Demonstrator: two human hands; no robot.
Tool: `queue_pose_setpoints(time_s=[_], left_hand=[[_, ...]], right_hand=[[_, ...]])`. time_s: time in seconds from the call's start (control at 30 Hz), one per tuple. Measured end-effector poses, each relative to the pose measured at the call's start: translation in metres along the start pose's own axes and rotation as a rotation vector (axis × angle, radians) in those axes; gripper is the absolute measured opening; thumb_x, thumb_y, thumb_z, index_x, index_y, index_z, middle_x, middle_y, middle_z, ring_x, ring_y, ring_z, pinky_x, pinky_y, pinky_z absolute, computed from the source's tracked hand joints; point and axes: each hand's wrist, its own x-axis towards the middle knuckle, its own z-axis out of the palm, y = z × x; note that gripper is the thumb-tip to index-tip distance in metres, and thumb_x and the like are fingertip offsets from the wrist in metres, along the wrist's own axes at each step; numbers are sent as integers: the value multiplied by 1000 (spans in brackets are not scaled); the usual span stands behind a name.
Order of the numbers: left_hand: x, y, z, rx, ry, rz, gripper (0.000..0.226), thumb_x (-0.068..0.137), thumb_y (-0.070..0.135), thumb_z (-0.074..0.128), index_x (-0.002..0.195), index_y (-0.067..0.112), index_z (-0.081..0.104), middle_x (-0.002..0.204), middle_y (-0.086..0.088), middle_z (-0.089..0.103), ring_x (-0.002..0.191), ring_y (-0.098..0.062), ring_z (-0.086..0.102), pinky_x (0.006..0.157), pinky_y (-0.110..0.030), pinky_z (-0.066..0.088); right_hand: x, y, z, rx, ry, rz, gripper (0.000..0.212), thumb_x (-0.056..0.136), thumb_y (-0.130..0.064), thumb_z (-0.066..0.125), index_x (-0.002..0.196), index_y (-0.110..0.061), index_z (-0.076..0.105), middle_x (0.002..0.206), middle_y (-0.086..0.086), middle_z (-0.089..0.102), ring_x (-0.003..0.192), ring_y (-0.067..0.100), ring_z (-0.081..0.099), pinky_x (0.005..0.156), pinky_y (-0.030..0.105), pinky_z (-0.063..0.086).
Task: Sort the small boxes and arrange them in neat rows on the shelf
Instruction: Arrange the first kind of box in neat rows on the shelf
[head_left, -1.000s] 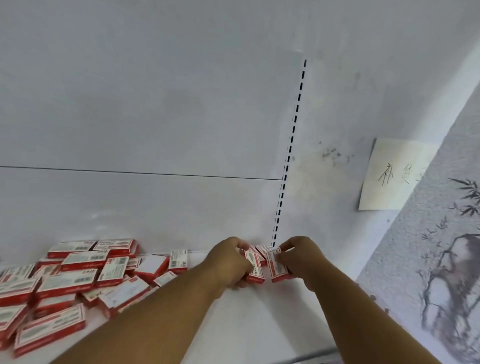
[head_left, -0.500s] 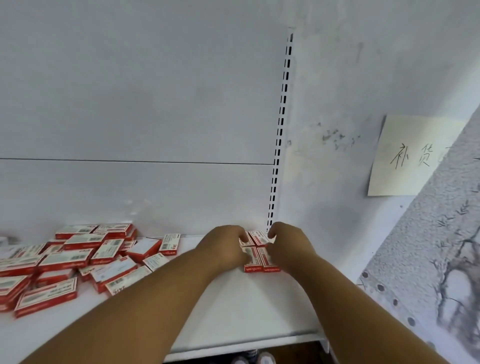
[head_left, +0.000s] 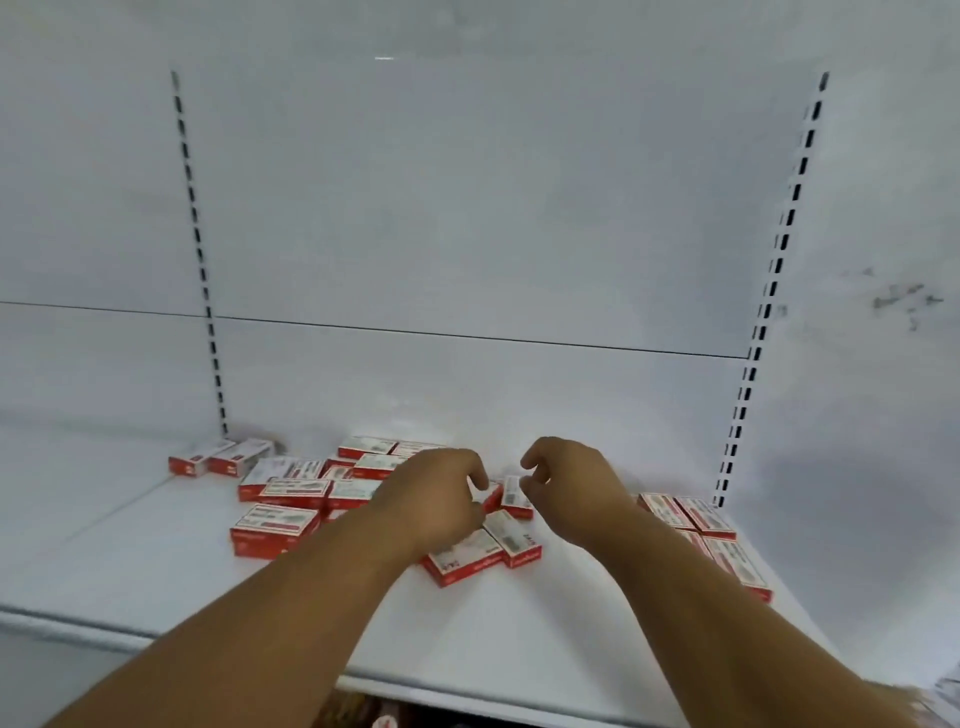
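Both hands hang over the red and white boxes (head_left: 291, 499) on the white shelf (head_left: 156, 571). The left hand (head_left: 441, 499) and the right hand (head_left: 566, 483) have loosely curled fingers and seem to hold nothing, though blur makes it hard to tell.

Hands: 2, the left hand (head_left: 441, 493) and the right hand (head_left: 569, 488), both over the shelf (head_left: 156, 561).
Shelves: 1 white shelf board in view.
Slotted uprights: 2, the left upright (head_left: 200, 260) and the right upright (head_left: 769, 291) on the back panel.
Small boxes, arranged group (head_left: 701, 540) at right: at least 4 red-and-white boxes, partly hidden by the right forearm.
Small boxes, pair (head_left: 221, 457) at back left: 2, side by side.
Small boxes, loose pile (head_left: 306, 493) in the middle: roughly 12 visible; exact number cannot be told, several overlapped or hidden by the left hand.
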Motion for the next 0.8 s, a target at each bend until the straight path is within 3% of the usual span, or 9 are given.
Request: queue_pose_setpoints(time_s=[0.17,0.3,0.47,0.63,0.73,0.8], left_hand=[[-3,-66,-35,41,51,-40,31,80,23,65,109,33,64,103,10,63,96,-13,59,82,-31,51],[6,-108,-55,162,-79,-63,47,81,36,65,127,33,57,125,5,61,109,-17,57,94,-38,50],[10,-136,-57,210,-224,20,45,83,41,63,127,36,57,125,0,59,110,-20,55,96,-39,48],[18,-153,-50,58,-158,78,40,83,44,66,122,35,61,120,6,64,103,-14,60,92,-37,51],[15,-156,-48,-151,-43,66,23,95,49,51,107,33,62,104,10,67,87,-8,63,78,-29,53],[12,-157,-50,-250,76,38,32,100,51,36,95,28,59,94,8,68,80,-5,62,71,-25,51]], right_hand=[[16,-64,37,1,-47,-63,23,92,-18,59,114,-22,65,111,-3,67,91,12,59,77,23,48],[23,-99,52,-10,-172,-25,31,91,-25,64,121,-23,60,117,-5,64,94,13,62,77,26,52],[33,-113,65,-135,-345,86,39,85,-30,70,123,-29,60,121,-5,65,87,11,60,66,19,45],[36,-116,67,-238,-360,144,62,83,-28,74,139,-29,48,132,-3,56,98,14,60,78,24,50],[37,-118,71,-268,-355,163,51,86,-30,69,134,-29,53,125,-2,60,96,15,64,72,22,51],[36,-120,75,-203,-281,170,37,91,-29,61,128,-27,58,122,-2,63,94,15,62,72,22,50]])
